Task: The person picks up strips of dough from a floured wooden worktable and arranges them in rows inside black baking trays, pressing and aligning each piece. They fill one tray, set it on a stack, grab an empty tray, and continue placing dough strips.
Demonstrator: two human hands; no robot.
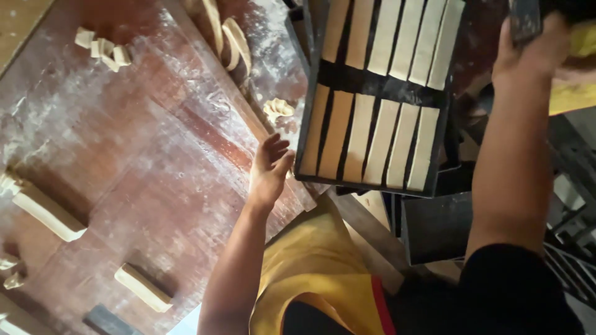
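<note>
Dough tray [310, 111] held at the floured table's [143, 155] edge.
Your left hand [268, 170] is spread loose, fingertips beside the tray's near corner; your right hand [531, 46] clasps its far rim; pale dough strips [372, 139] fill it in two rows; cut dough blocks [43, 211] lie along the table's far side.

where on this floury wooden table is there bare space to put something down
The widest free patch is the middle of the wooden table, bordered by the small dough scraps above, the dough sticks along the near edge and the left hand. It is crowded at the dark tray, filled with dough strips, and around the curved dough pieces.
</note>
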